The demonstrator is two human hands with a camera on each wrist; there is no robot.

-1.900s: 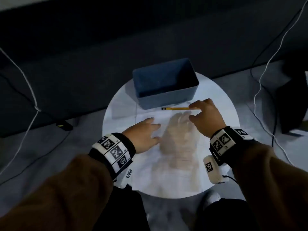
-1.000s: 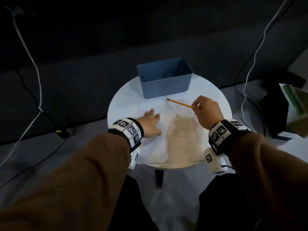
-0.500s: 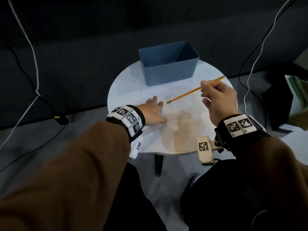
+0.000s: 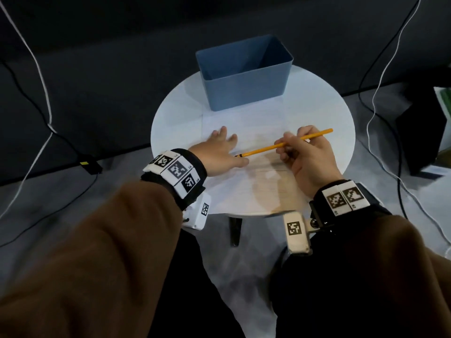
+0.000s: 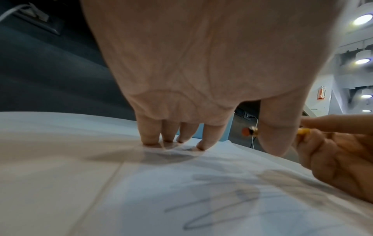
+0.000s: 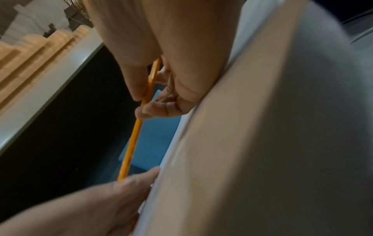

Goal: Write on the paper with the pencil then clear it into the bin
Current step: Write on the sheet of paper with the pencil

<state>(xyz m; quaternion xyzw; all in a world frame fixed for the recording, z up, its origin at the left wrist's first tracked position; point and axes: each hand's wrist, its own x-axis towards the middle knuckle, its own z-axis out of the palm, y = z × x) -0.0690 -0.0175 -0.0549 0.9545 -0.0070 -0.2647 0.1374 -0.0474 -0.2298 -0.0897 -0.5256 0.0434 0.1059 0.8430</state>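
Right hand (image 4: 308, 157) pinches the yellow pencil (image 4: 285, 144), its dark end just beside the thumb of the flat left hand (image 4: 218, 153) pressing the paper (image 4: 256, 123), whose grey scribbles spell nothing readable; beyond both hands stands the blue bin (image 4: 246, 89).

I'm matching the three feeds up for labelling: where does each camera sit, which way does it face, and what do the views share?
Head: on the head, facing down at the table, bin, paper; both sleeves and hands show.
Left wrist: under the left hand, facing along its fingers pressing the paper.
Right wrist: under the right hand, facing along the pencil.
Shared: all show the pencil and the bin.
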